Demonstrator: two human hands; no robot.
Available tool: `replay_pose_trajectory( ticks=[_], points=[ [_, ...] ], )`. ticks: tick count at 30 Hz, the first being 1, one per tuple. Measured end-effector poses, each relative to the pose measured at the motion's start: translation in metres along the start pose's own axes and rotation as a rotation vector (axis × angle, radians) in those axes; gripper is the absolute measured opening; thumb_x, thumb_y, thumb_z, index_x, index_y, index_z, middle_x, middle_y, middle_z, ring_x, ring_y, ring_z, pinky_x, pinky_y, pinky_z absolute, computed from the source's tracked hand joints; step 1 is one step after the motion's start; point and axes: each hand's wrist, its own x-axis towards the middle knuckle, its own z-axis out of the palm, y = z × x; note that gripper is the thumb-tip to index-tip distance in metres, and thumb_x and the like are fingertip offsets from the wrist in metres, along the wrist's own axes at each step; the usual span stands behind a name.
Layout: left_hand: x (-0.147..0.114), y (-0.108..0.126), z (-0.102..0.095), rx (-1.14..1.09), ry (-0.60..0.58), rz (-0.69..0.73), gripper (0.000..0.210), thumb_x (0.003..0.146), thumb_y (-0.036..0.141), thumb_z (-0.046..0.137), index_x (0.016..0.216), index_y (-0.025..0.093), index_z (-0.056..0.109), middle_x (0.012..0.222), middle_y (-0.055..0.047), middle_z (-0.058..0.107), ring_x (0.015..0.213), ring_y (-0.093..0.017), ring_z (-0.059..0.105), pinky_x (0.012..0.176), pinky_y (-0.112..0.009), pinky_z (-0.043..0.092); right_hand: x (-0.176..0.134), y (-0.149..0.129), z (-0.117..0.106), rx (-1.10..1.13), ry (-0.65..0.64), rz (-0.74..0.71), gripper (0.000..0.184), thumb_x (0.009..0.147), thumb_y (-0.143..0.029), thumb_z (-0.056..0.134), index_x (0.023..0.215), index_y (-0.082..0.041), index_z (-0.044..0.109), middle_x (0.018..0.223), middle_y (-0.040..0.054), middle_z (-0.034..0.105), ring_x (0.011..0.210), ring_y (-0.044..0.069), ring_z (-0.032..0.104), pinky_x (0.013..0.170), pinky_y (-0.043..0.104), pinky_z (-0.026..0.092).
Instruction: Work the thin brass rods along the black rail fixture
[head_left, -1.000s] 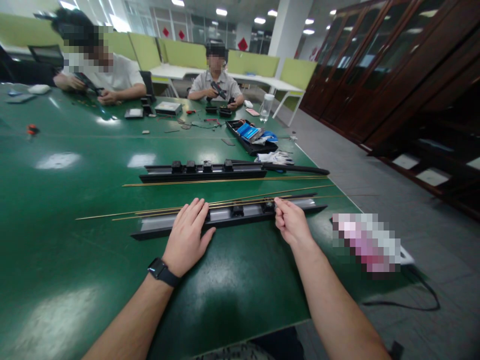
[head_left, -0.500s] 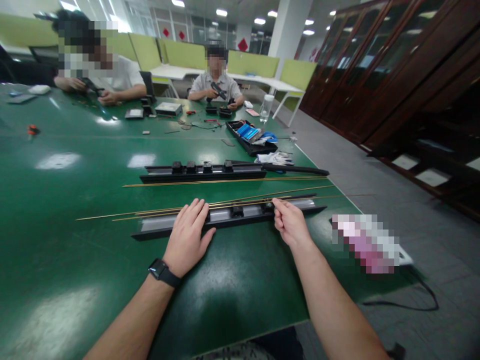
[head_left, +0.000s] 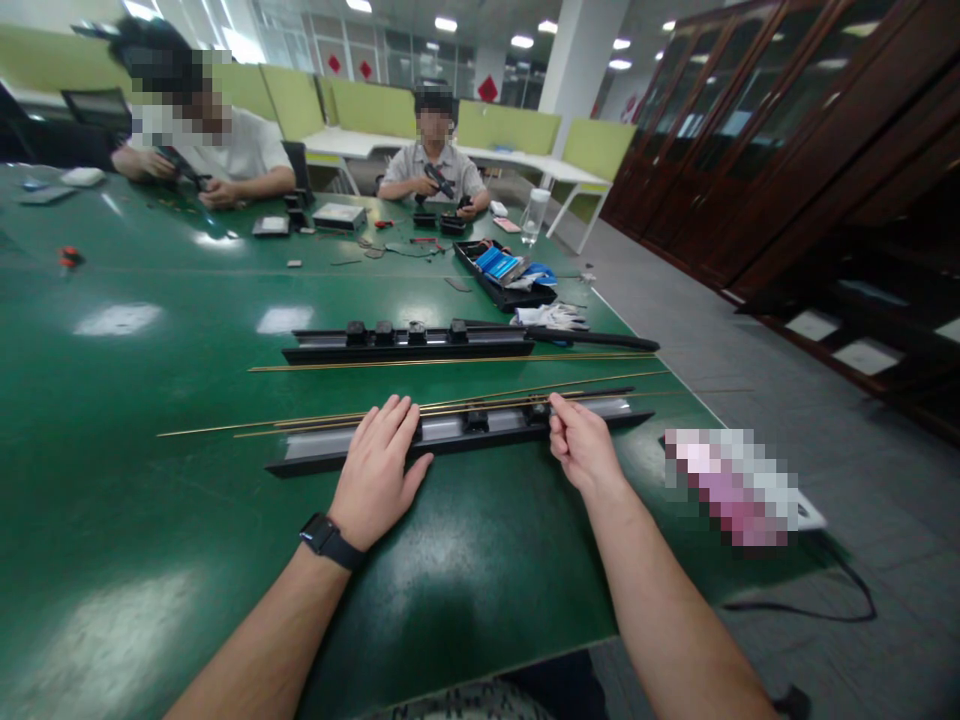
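Observation:
A long black channel with a silvery inner face lies crosswise on the table in front of me. Small black blocks, one of them a dark block, sit inside it. Thin brass-coloured rods run along and over its far side. My left hand rests flat across the channel and rods, fingers stretched out and thumb apart. At the channel's right part, my right hand is closed in a pinch at a rod, beside another black block. Its fingertips partly hide the grip.
Behind lie a second black channel with several blocks, more rods, a black strip and white gloves. A black tray holds blue items. Two people work across the green table. A blurred pink-and-white object lies right.
My right hand has shifted very slightly to the right, and the left end of one rod has slid a little the same way. My left hand stays flat in place.

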Motion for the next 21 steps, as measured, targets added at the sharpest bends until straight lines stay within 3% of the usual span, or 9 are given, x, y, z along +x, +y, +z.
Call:
replay_pose_trajectory(
  ticks=[21],
  points=[
    [0.0001,0.0004,-0.0003,-0.004,-0.006,-0.001,0.061,0.096,0.033,0.053,0.152,0.015,0.038,0.155,-0.016,0.046,0.149,-0.031,0.036,0.122,-0.055,0.031,-0.002,-0.0016,0.0017,0.001,0.004,-0.001,0.044,0.068,-0.045,0.088,0.076,-0.021,0.052,0.05,-0.0076,0.052,0.029,0.004,0.035,0.025,0.014,0.021]
  ],
)
